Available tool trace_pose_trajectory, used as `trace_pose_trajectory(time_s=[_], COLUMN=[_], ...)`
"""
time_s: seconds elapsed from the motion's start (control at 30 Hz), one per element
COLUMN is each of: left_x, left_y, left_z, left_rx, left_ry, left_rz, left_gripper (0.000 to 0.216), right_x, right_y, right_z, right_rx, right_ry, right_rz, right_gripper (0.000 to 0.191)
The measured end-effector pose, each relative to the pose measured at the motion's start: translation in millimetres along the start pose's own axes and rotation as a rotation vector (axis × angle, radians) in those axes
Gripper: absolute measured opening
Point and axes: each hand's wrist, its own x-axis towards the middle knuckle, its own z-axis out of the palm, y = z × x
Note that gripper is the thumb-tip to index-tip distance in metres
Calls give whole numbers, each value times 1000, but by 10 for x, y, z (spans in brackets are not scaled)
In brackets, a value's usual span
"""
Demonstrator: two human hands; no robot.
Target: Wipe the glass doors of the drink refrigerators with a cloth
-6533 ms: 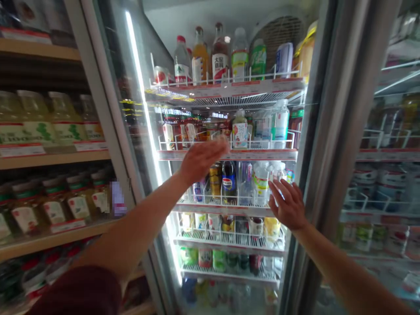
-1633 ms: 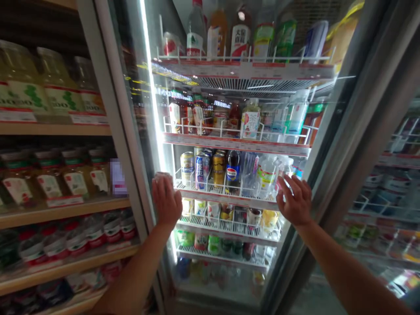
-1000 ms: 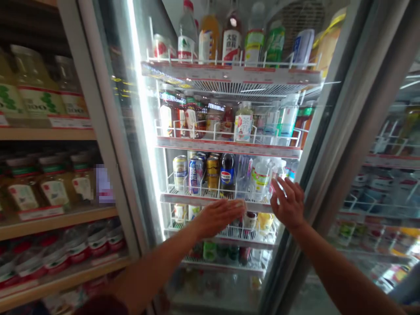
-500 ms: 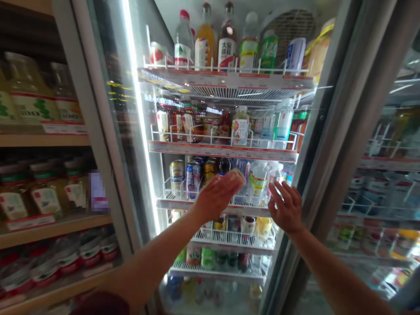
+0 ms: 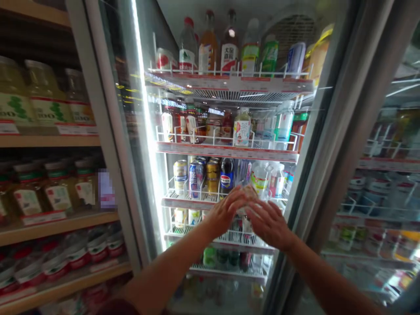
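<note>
Now | our left hand (image 5: 226, 211) covers a pale wad (image 5: 250, 191) on the glass door (image 5: 131, 144), grasp unclear | our right hand (image 5: 269, 224), open and empty, lies just right of it.

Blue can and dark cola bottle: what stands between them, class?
A gold can stands between the blue can and the dark cola bottle; the head view shows it.

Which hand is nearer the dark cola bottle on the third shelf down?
Left. The left hand sits just below the cola bottle in the view, on the near side of the glass. The right hand is lower and further right.
</note>
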Motion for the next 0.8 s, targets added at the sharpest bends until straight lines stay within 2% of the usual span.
trace_pose_trajectory(time_s=[0.07, 0.17, 0.3, 0.4, 0.5, 0.57, 0.63, 0.73, 0.8], left_x=[-48, -167, -377, -553, -773, -950, -1127, -1315, -1367], left_y=[-20, -20, -136, -405, -734, -905, -1009, -1071, -1086], left_z=[-32, -157, -536, -879, -1070, -1070, -998, -872, -827], left_rx=[-3, 30, 182, 416, 619, 655, 630, 588, 573], left_ry=[10, -54, -127, -62, 31, 28, 36, 93, 105], left_rz=[-25, 14, 86, -82, -346, -440, -467, -502, -535], left_gripper=[37, 31, 42, 55, 63, 62, 61, 59, 59], right_x=[46, 92, 140, 216, 255, 195, 54, -190, -253], right_y=[-185, -362, -305, -24, 224, 186, -39, -423, -457], right_z=[57, 167, 175, 48, -47, -25, 56, 173, 172], right_rx=[73, 97, 33, -52, -169, -236, -226, -70, -17], right_ry=[-77, -84, -141, -118, 64, 144, 102, -102, -174], right_rz=[-95, -87, -22, 32, 252, 381, 387, 173, 97], right_gripper=[36, 31, 32, 41, 59, 65, 65, 61, 58])
